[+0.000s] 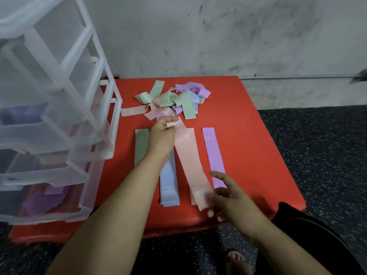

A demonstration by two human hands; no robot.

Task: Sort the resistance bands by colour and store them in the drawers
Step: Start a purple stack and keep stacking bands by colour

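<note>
1. Left hand [161, 133] pinches the pink band's [188, 155] far end, laying it flat on the bench [248, 126] so colours stay separate.
2. Right hand [230, 197] at near end, grip too blurry to call.

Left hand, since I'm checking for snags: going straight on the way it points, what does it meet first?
Probably the tangled pile of bands just beyond the left hand; depth is unclear.

A red counter [248, 135] lies under the fingers [218, 174]. Beyond them rises a stained grey wall [218, 36]; right of them spreads dark speckled floor [317, 145]; nearer than them, a sandalled foot [236, 259] on it.
</note>
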